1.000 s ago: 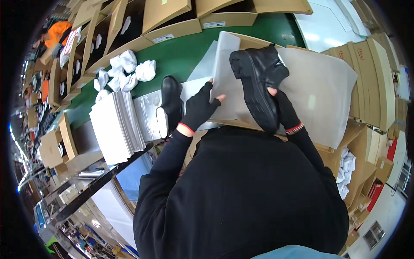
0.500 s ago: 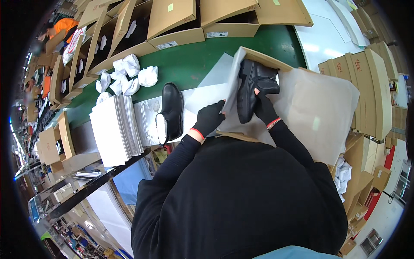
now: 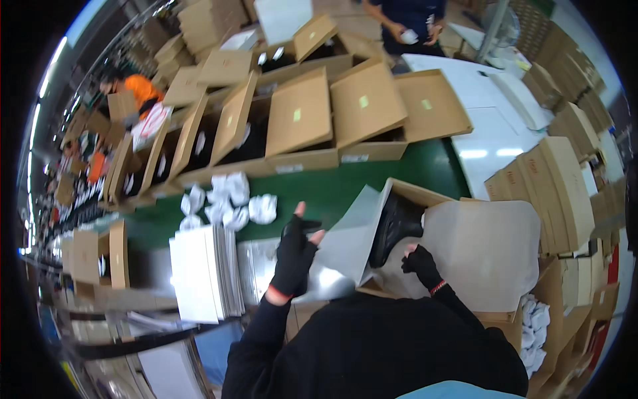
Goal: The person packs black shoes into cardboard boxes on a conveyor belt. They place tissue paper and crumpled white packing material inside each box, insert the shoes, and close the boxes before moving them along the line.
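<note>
A black boot (image 3: 397, 226) lies on its side in an open cardboard box (image 3: 419, 191) lined with translucent tissue paper (image 3: 482, 246). Beside this boot, just to its right and nearer me, my right hand (image 3: 423, 266) is closed with nothing visible in it. My left hand (image 3: 292, 256), in a black fingerless glove, is over the metal work surface left of the box. Its thumb and forefinger close around a second black boot (image 3: 310, 227), mostly hidden behind the hand. A grey blur shows beneath that wrist.
Left of my left hand stands a stack of white sheets (image 3: 203, 276), with crumpled white paper balls (image 3: 229, 199) behind it. Open shoe boxes (image 3: 299, 123) line the far side of the green table (image 3: 332, 179). More cartons (image 3: 545, 193) stand at right. Another person (image 3: 405, 26) stands beyond.
My right hand has let go of the boot in the box and drawn back toward me. My left hand has left the tissue and moved left to the second boot. The view has tilted up.
</note>
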### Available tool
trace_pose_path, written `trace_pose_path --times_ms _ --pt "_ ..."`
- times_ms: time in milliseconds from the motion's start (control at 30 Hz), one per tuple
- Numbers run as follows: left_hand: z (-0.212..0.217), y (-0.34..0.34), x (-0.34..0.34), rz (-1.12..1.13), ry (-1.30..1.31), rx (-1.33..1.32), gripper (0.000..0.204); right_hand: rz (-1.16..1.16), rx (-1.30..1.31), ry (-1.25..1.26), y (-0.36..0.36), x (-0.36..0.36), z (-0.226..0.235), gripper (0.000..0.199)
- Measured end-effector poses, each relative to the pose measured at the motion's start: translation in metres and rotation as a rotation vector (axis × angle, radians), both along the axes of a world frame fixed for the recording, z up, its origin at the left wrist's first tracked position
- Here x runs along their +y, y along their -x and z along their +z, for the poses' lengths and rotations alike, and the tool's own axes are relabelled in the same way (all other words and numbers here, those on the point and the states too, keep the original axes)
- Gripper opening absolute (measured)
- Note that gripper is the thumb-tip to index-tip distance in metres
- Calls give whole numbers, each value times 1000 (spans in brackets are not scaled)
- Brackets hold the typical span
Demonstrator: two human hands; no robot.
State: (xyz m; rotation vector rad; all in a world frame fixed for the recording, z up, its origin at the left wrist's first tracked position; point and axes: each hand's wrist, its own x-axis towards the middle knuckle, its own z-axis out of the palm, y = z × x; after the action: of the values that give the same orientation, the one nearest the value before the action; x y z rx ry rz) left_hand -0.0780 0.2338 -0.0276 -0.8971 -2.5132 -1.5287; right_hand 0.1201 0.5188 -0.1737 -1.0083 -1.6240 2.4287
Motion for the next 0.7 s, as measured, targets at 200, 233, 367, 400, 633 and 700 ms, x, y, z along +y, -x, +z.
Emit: trace_pose_path --times_ms 200,233,367,400,633,700 --pt "122 -31 6 -412 -303 -23 61 -35 94 -332 18 -27 61 8" --pt "138 -32 8 -446 -241 31 63 -65 125 -397 22 -42 65 7" --pt "166 -27 10 -603 -342 294 66 -120 175 -550 39 -78 105 6" --pt "171 -24 10 -604 -363 250 66 -126 243 -639 39 -85 103 6" --pt "194 -18 -16 -777 -404 312 49 -110 170 -490 39 -113 125 9" --pt "206 -18 -18 -714 -275 273 47 -126 118 -506 51 -117 118 10"
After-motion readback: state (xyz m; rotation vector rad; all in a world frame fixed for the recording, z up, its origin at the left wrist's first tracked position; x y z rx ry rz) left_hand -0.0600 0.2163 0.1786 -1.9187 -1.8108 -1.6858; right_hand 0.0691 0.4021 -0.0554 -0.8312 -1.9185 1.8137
